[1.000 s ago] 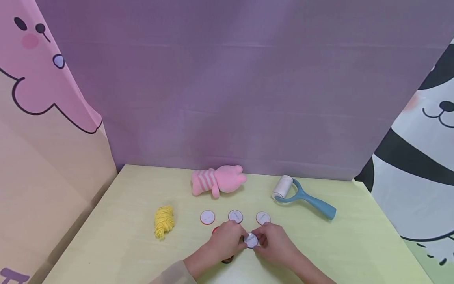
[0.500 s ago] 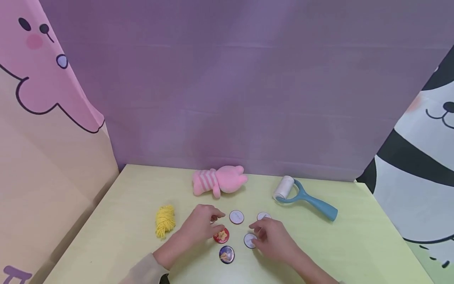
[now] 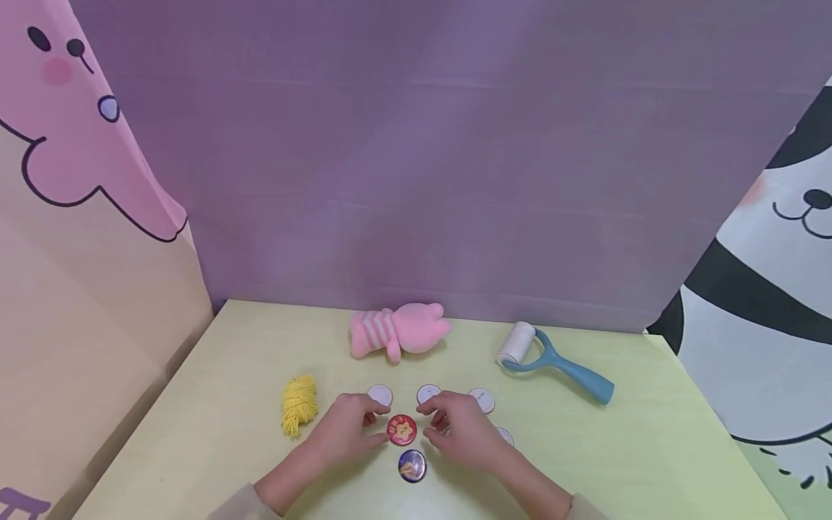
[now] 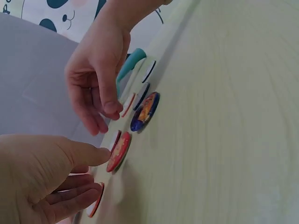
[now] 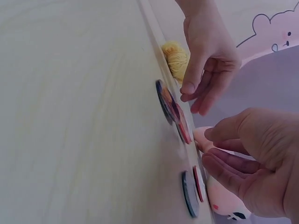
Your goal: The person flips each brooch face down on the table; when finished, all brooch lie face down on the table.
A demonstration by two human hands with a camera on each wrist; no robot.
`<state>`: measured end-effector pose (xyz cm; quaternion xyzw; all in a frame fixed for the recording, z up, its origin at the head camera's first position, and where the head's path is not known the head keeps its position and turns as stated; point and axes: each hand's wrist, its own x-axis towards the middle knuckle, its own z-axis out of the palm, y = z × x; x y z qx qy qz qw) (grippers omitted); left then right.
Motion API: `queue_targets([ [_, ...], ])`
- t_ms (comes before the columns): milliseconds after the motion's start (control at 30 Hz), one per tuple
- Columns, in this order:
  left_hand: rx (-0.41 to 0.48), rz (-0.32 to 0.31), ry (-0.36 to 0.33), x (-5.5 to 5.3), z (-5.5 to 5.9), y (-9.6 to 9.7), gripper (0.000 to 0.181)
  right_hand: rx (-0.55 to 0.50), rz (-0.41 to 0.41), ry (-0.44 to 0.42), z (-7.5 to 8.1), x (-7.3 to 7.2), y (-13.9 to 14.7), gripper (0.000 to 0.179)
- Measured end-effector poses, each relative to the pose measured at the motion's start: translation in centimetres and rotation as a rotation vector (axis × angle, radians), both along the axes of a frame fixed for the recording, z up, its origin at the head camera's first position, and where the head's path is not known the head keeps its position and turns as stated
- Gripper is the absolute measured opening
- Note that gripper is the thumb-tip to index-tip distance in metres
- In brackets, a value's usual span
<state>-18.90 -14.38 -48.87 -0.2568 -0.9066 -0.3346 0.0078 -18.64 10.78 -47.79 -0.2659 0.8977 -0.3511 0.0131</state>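
A red pin badge with a yellow star (image 3: 401, 430) lies face up between my two hands. My left hand (image 3: 344, 427) is at its left, thumb and fingers spread; whether the thumb touches the rim, I cannot tell. My right hand (image 3: 463, 427) hovers at the right with fingers loosely bent, holding nothing, partly covering a white-backed badge (image 4: 141, 96). Nearer me lies a dark blue badge (image 3: 412, 466). White-backed badges lie beyond the hands: a left one (image 3: 380, 395), a middle one (image 3: 428, 393) and a right one (image 3: 482, 400). Another badge (image 3: 505, 436) shows past my right wrist.
A yellow yarn bundle (image 3: 300, 406) lies to the left. Toward the back edge are a pink plush toy (image 3: 399, 332) and a blue-handled roller (image 3: 559, 363). A purple cloth (image 3: 429, 159) hangs behind the pale table (image 3: 214, 433).
Both hands were at a white-backed badge, my right hand pinching it. They parted, the left hand moving left, uncovering the red and blue badges. My right hand let go and shifted left toward the red badge.
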Motion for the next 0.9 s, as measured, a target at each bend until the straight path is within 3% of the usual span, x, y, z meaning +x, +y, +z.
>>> queue_targets([
  [233, 0.003, -0.015, -0.017, 0.0, -0.9, -0.1, 0.035, 0.046, 0.014, 0.004, -1.4, -0.3, -1.5, 0.03],
  [400, 0.021, -0.043, -0.027, -0.2, -1.4, 0.2, 0.033, 0.056, 0.01, 0.009, -1.4, -0.2, -1.7, 0.032],
  [533, 0.035, -0.069, 0.006, -0.4, -1.9, 0.4, 0.029, 0.071, 0.02, 0.009, -1.4, -0.2, -1.8, 0.03],
  [900, 0.05, -0.081, -0.006, -0.6, -1.9, 1.0, 0.023, 0.038, 0.05, -0.003, -2.0, -0.9, -1.4, 0.026],
])
